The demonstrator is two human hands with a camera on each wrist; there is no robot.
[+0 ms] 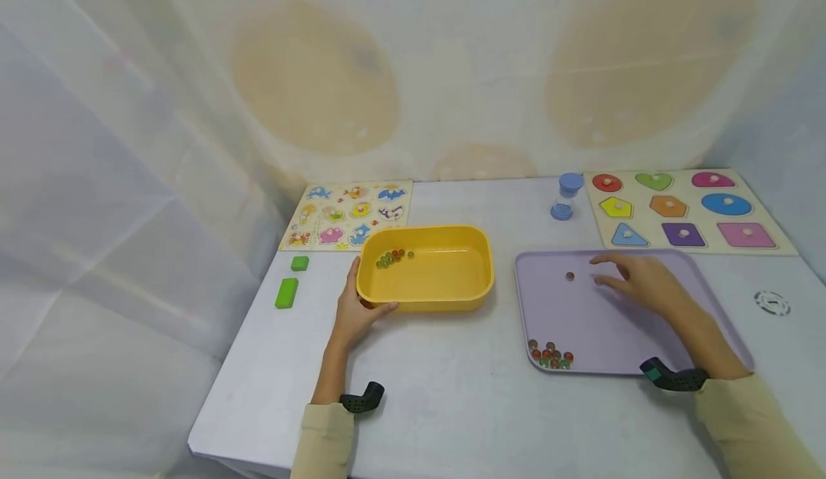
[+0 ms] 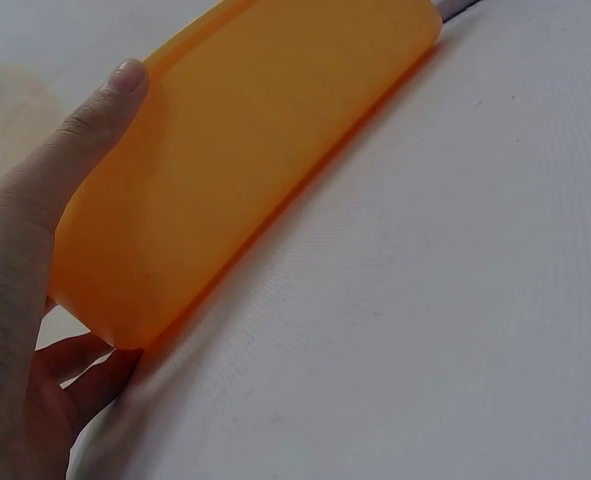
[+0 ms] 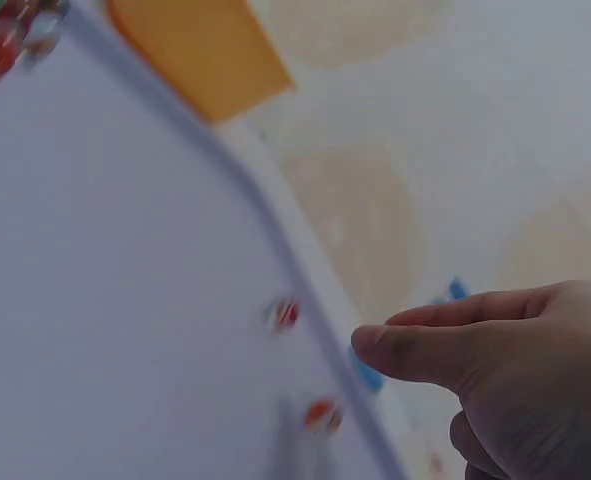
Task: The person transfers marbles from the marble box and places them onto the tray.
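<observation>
My left hand grips the left front corner of a yellow plastic tub, thumb on the near wall and other fingers round the left side. Inside the tub, several green and red glass marbles sit at the far left. Over a lilac tray hovers my right hand, thumb and forefinger apart with nothing between them. Close by lie two loose marbles, one to the left of the fingers and one by the thumb tip. Several more marbles cluster in the tray's near left corner.
Behind the tub lies an animal peg puzzle; a shape puzzle lies behind the tray. A blue sand timer stands between them. Two green blocks are at the left, a round black-and-white disc at the right.
</observation>
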